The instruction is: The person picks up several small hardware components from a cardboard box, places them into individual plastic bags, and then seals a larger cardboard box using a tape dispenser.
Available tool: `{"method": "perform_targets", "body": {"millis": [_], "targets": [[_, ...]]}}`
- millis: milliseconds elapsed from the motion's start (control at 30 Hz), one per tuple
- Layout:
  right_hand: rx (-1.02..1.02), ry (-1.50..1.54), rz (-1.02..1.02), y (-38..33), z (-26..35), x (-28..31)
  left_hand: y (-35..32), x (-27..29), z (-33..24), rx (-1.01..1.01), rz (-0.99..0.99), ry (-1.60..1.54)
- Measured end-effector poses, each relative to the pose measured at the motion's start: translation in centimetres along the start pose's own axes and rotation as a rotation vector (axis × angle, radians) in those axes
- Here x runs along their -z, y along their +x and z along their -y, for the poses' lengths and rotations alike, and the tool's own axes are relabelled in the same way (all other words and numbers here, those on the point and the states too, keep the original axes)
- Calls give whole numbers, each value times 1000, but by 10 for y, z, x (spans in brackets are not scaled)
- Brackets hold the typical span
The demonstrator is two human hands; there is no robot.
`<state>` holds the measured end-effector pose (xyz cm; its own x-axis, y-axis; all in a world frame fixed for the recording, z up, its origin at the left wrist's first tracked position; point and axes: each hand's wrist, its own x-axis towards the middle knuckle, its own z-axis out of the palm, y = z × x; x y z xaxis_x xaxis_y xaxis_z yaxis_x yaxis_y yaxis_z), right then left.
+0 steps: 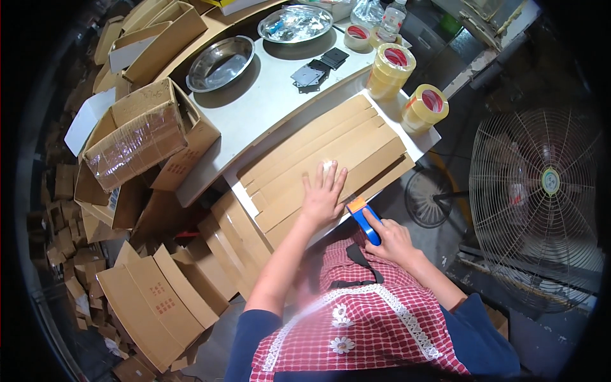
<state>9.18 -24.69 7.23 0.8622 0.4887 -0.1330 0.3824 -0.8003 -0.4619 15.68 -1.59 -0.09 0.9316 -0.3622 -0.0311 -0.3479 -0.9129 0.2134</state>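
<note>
My left hand (324, 194) lies flat on the flattened cardboard box (318, 149), fingers spread, near the box's front edge. Brown flaps with slits run along the box's sides, and it rests on a white table. My right hand (390, 240) is closed round a blue-handled tool (367, 223) with a broad orange head. The orange end touches or nearly touches the cardboard's near edge; I cannot tell which. My right index finger stretches along the handle.
Rolls of clear tape (390, 71) stand at the table's far right, near a plastic bottle (391, 22). Further back are metal bowls (193, 77) and dark flat plates (308, 77). Cardboard boxes (137, 137) crowd the left. A large fan (538, 207) stands at the right.
</note>
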Motion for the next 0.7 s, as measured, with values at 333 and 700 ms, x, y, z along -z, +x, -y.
{"method": "perform_targets", "body": {"millis": [333, 700], "targets": [[-60, 2, 26, 0, 0, -13, -2, 0, 1, -10, -19, -34], [-427, 583, 322, 62, -35, 7, 12, -1, -16, 148, -86, -203]]}}
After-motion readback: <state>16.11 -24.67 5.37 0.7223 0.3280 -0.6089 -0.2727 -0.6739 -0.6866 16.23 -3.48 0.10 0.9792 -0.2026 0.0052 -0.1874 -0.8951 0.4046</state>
